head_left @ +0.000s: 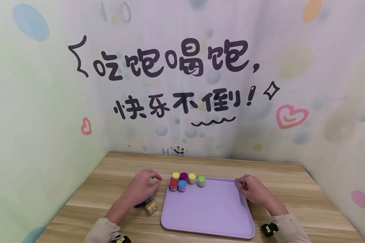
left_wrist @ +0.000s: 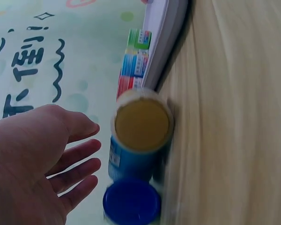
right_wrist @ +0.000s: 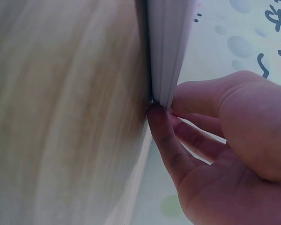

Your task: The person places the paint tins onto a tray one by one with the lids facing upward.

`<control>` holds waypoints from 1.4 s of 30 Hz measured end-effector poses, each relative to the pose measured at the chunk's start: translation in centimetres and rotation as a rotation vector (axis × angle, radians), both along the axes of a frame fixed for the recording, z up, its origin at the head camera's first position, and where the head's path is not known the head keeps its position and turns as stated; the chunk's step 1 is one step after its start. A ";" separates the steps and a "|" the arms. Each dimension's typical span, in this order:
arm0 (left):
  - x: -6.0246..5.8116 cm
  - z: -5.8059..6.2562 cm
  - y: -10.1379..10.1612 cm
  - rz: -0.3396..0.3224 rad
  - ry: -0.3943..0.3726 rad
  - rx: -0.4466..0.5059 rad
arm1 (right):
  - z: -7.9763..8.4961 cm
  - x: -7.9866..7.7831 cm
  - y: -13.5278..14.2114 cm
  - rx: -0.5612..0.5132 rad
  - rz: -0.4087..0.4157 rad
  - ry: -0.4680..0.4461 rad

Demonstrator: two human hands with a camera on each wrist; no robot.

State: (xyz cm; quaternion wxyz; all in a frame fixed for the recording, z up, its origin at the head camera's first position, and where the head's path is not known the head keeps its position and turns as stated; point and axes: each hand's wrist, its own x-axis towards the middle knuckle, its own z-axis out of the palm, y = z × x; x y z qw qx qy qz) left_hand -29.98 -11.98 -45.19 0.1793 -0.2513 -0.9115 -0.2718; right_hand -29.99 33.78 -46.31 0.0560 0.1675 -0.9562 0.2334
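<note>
My right hand (head_left: pixel 253 189) pinches the far right corner of a lilac tray (head_left: pixel 213 212); in the right wrist view, its fingers (right_wrist: pixel 164 126) are on both sides of the rim. My left hand (head_left: pixel 141 187) hovers left of the tray with nothing in it, fingers loosely bent. Below it on the table lie a small gold-topped jar (head_left: pixel 151 207) and blue jars, partly hidden by the hand; the left wrist view shows a dark blue lid (left_wrist: pixel 132 201). At the tray's far left corner stand a red jar (head_left: pixel 173 185), a blue jar (head_left: pixel 181 186), a purple jar (head_left: pixel 184 177) and yellow jars (head_left: pixel 192 178).
A green jar (head_left: pixel 201 181) stands slightly apart at the tray's far edge, right of the other jars. The wooden table (head_left: pixel 88 209) meets a printed wall covering (head_left: pixel 182 141) at the back, with further walls on both sides.
</note>
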 end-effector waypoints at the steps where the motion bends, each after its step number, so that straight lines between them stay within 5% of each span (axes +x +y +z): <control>1: 0.1 0.0 -0.4 0.012 -0.022 0.000 | 0.0 0.0 0.0 0.000 0.002 0.005; 10: 0.7 -0.4 -2.8 0.112 -0.151 0.002 | 0.1 0.1 0.1 0.005 0.003 0.009; 19: 0.8 -0.9 -3.9 0.134 -0.145 -0.023 | 0.1 0.2 0.1 0.010 -0.001 0.022; 42: 1.2 -0.5 -5.1 0.154 -0.290 0.039 | 0.2 0.4 0.0 0.003 0.000 0.005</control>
